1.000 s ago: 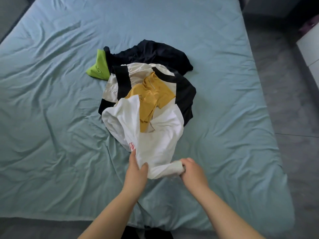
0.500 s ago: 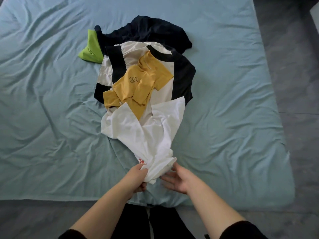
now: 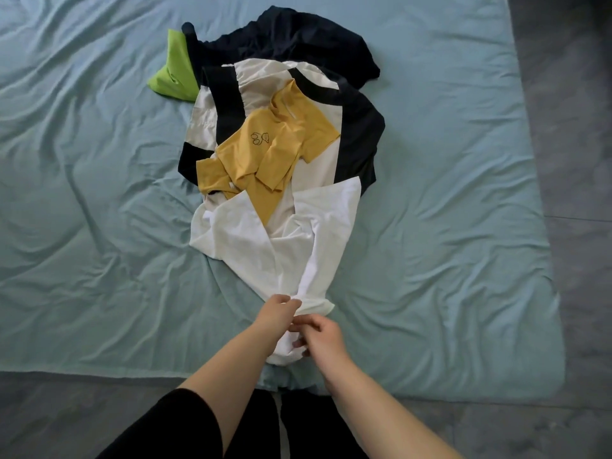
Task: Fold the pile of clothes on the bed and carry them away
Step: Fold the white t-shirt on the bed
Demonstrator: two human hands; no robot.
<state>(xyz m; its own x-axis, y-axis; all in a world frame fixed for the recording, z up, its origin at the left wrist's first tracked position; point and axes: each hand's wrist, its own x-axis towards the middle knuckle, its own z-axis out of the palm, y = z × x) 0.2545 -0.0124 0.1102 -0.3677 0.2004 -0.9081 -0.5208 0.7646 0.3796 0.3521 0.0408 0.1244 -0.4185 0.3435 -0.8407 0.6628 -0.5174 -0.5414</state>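
At the near edge of the bed (image 3: 99, 260), the two hands meet on the bunched end of the white garment (image 3: 251, 246). The left hand (image 3: 278, 314) pinches the gathered cloth from above. The right hand (image 3: 321, 339), which lay open and palm-up beside it half a second ago, has now curled its fingers into the fabric just below the left, so both grip the same piece close together.

Over the last second the white garment has been drawn toward the person. It now stretches into a long taper and has slid off the yellow shirt (image 3: 275, 150), which shows almost whole, print and sleeves. Under that lies the black-and-white garment (image 3: 359, 134), then the dark navy piece (image 3: 291, 41) and the green item (image 3: 172, 74) at the far side, all unfolded.

The first garment seems to be getting singled out for folding. The task is barely begun, and the hands likely need to find its shoulders or corners before spreading it flat.
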